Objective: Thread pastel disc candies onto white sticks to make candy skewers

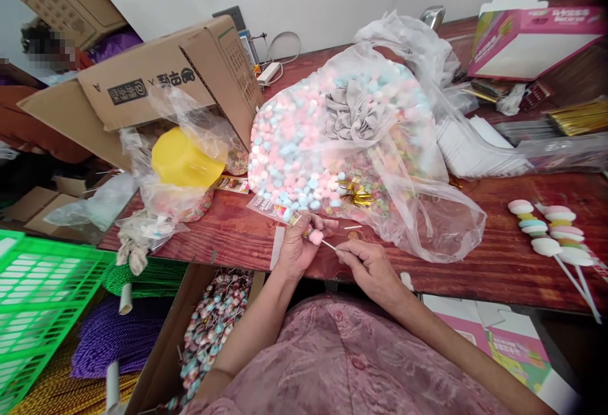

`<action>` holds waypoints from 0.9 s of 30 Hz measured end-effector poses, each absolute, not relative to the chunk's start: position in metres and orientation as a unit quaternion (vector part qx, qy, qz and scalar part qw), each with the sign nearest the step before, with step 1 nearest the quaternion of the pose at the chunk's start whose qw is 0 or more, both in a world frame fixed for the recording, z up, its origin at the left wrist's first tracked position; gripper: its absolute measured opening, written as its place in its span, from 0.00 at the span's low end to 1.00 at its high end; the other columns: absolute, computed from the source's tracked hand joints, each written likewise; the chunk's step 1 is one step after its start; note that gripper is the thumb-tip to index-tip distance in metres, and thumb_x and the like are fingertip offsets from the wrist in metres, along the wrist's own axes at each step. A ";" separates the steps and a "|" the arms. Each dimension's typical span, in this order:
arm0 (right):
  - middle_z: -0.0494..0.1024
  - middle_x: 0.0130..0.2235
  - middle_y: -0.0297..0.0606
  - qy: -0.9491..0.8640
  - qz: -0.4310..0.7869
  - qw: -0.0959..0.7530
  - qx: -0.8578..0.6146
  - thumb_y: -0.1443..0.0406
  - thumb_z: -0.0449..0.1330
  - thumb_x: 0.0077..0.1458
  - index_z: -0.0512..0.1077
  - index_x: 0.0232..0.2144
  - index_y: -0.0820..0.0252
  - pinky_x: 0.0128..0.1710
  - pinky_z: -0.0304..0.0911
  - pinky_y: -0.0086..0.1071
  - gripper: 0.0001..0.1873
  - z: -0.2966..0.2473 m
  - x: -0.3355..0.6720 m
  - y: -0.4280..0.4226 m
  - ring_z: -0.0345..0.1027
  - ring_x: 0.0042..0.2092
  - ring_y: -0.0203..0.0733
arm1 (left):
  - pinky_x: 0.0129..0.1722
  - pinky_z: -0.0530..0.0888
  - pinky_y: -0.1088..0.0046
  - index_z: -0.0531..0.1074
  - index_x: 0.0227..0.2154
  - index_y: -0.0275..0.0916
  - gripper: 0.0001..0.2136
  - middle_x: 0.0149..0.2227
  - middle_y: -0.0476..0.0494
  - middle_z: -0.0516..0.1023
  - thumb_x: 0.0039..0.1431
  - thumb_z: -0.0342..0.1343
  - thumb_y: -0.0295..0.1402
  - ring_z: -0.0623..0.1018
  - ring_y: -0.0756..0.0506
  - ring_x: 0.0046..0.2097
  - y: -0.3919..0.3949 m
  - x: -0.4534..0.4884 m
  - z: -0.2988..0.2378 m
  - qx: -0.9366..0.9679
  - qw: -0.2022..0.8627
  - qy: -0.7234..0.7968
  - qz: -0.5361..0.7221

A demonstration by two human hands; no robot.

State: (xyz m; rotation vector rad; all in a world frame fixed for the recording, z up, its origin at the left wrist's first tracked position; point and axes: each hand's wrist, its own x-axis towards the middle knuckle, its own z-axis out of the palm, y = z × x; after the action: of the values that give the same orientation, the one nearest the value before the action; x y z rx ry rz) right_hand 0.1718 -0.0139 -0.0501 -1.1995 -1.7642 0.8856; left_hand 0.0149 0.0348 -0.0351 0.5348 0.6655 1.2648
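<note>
My left hand (299,247) is closed around a clear wrapper (275,209) and a pink marshmallow piece (315,236) at the table's front edge. My right hand (368,266) pinches the thin white stick (329,245) that runs into that pink piece. Just behind both hands lies a big clear plastic bag (342,136) full of pink, blue and white marshmallows, with a gold twist tie (357,194) on it.
Finished marshmallow skewers (551,231) lie at the right on the red wooden table (498,263). A yellow tub (183,161) in plastic and a cardboard box (166,73) stand at left. Below are a green crate (38,301), a box of wrapped skewers (213,326), and a pink display box (532,41) far right.
</note>
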 end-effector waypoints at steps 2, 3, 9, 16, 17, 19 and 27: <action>0.76 0.24 0.34 -0.694 0.350 0.403 -0.483 0.68 0.56 0.59 0.73 0.25 0.59 0.29 0.59 0.30 0.11 -0.052 0.173 -0.015 0.66 0.26 0.36 | 0.49 0.76 0.62 0.69 0.23 0.37 0.16 0.24 0.52 0.74 0.51 0.69 0.40 0.81 0.45 0.35 0.033 0.017 -0.036 0.244 0.727 0.306 0.565; 0.75 0.24 0.33 -0.692 0.347 0.403 -0.488 0.68 0.57 0.58 0.72 0.24 0.59 0.28 0.58 0.29 0.11 -0.053 0.172 -0.015 0.65 0.26 0.36 | 0.49 0.76 0.62 0.69 0.23 0.37 0.16 0.24 0.52 0.74 0.50 0.69 0.40 0.82 0.45 0.35 0.032 0.019 -0.036 0.246 0.730 0.305 0.561; 0.72 0.22 0.33 -0.744 0.146 0.432 -0.489 0.71 0.55 0.58 0.69 0.21 0.59 0.28 0.55 0.30 0.13 -0.057 0.161 -0.014 0.62 0.24 0.34 | 0.51 0.75 0.60 0.64 0.20 0.37 0.20 0.24 0.51 0.74 0.50 0.69 0.43 0.83 0.40 0.42 0.027 0.027 -0.043 0.249 0.746 0.294 0.543; 0.75 0.25 0.37 -0.763 0.048 0.448 -0.464 0.71 0.53 0.61 0.70 0.24 0.59 0.31 0.57 0.31 0.14 -0.054 0.162 -0.004 0.66 0.28 0.37 | 0.54 0.74 0.54 0.73 0.34 0.40 0.22 0.35 0.45 0.81 0.40 0.74 0.44 0.79 0.37 0.51 0.027 0.022 -0.042 0.221 0.759 0.267 0.552; 0.75 0.25 0.37 -0.760 0.050 0.453 -0.463 0.71 0.54 0.61 0.70 0.24 0.59 0.31 0.57 0.31 0.14 -0.054 0.165 -0.004 0.66 0.27 0.37 | 0.54 0.74 0.54 0.74 0.39 0.41 0.25 0.40 0.43 0.82 0.39 0.75 0.45 0.79 0.37 0.51 0.029 0.019 -0.040 0.213 0.760 0.258 0.557; 0.74 0.25 0.36 -0.753 0.063 0.462 -0.464 0.71 0.54 0.61 0.70 0.25 0.59 0.30 0.58 0.31 0.13 -0.054 0.170 -0.004 0.66 0.27 0.36 | 0.54 0.74 0.52 0.75 0.43 0.42 0.28 0.45 0.42 0.82 0.39 0.74 0.47 0.79 0.37 0.51 0.033 0.010 -0.038 0.192 0.754 0.244 0.578; 0.72 0.22 0.34 -0.765 0.019 0.444 -0.466 0.73 0.55 0.59 0.69 0.22 0.58 0.29 0.52 0.33 0.14 -0.059 0.170 -0.007 0.62 0.26 0.36 | 0.51 0.77 0.54 0.71 0.22 0.39 0.16 0.24 0.51 0.78 0.58 0.63 0.43 0.82 0.45 0.35 0.046 0.001 -0.031 0.044 0.706 0.303 0.638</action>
State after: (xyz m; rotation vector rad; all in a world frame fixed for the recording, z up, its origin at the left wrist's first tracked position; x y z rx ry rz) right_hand 0.1697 -0.0068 -0.0595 -1.1545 -1.8963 0.0480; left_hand 0.0012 0.0462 -0.0310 0.0987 0.6734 1.4181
